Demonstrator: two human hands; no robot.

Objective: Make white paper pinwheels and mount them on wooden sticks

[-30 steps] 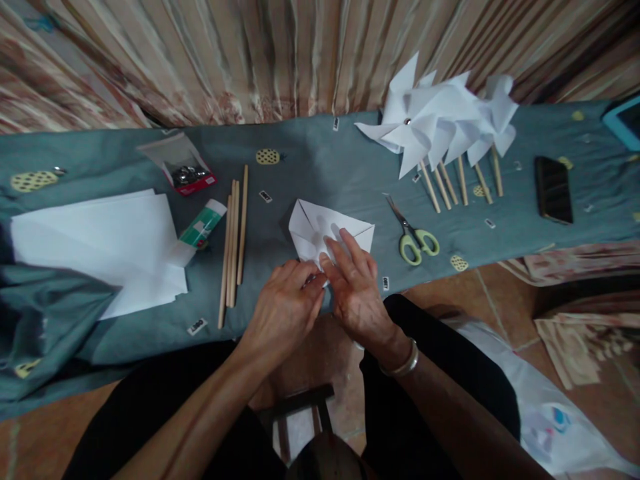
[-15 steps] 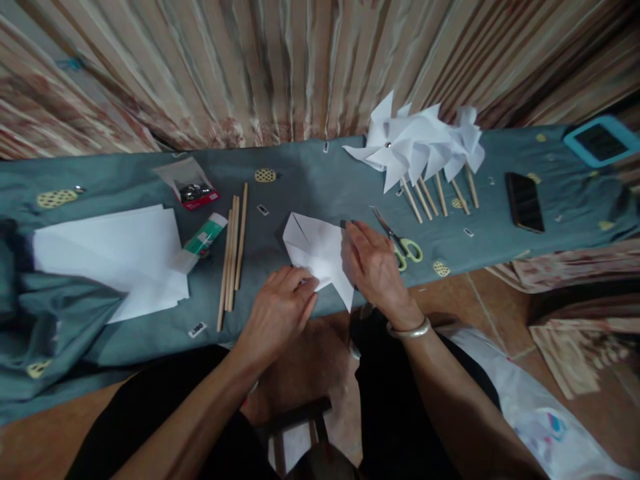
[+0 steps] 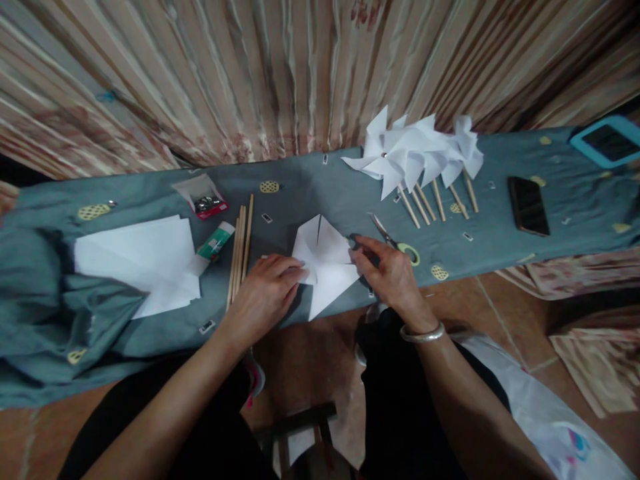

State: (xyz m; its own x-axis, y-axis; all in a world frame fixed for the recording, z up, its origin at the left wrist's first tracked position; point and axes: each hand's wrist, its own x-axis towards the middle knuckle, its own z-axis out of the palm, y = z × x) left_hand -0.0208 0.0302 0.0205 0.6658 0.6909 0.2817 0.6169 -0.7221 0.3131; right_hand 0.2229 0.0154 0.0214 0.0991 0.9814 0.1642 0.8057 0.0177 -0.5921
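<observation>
Lying at frame left are white sheets point(image 3: 145, 257), then wooden sticks point(image 3: 240, 247) near my left hand point(image 3: 267, 283), its fingers nearly closed on the left edge of the folded paper point(image 3: 327, 273) at centre. My right hand point(image 3: 393, 277) pinches its right edge, scissors point(image 3: 391, 243) just beyond; upper right, perhaps six pinwheels point(image 3: 397, 159).
</observation>
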